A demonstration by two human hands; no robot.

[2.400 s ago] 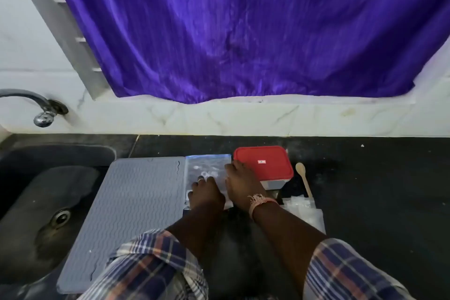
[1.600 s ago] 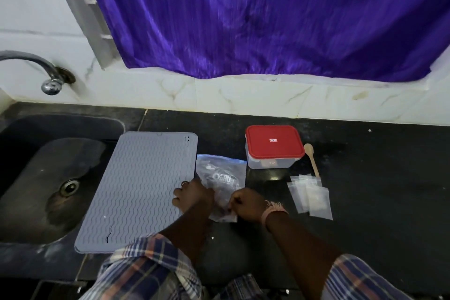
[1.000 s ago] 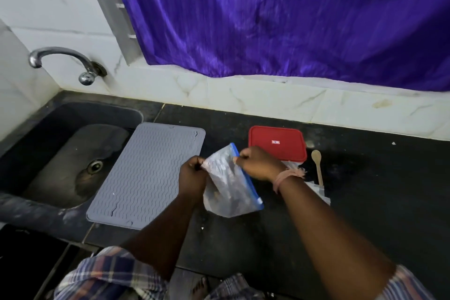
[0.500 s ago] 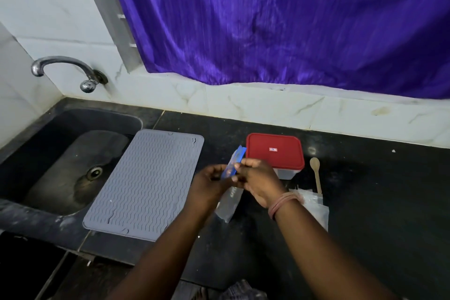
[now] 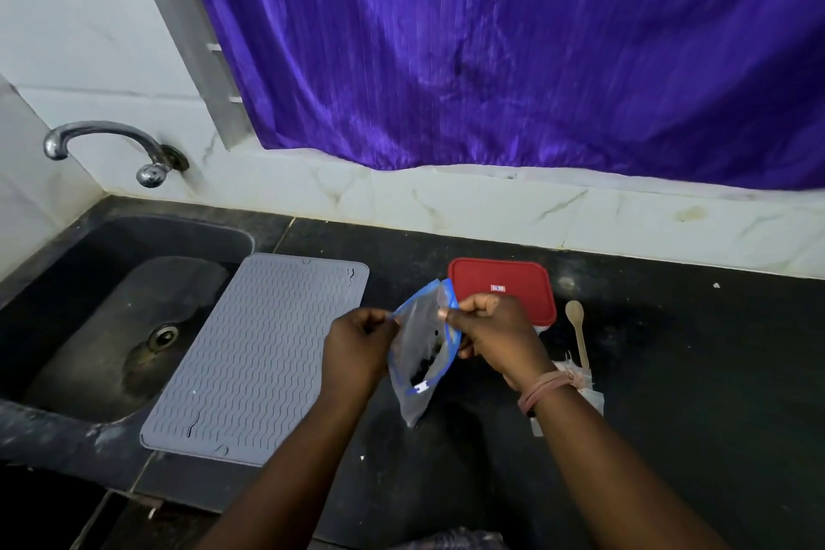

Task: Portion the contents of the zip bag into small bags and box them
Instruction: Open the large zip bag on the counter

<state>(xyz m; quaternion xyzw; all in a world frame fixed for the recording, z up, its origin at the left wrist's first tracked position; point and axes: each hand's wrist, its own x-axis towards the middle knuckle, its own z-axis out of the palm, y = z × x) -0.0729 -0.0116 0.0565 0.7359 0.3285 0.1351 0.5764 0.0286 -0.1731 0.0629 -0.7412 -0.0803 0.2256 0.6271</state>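
Blue-rimmed zip bag (image 5: 417, 353) between both hands, seemingly open.

Nothing here can be read. The red lid (image 5: 502, 288) of the box bears a small label (image 5: 497, 288) at its middle — too blurred to make out.

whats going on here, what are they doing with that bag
A person holds a clear zip bag above the black counter, the left hand and right hand each pinching one side of its blue-edged mouth, which is pulled open. Dark contents show inside. The red-lidded box is shut behind it; beside that lie a wooden spoon and the small bags, none filled yet.
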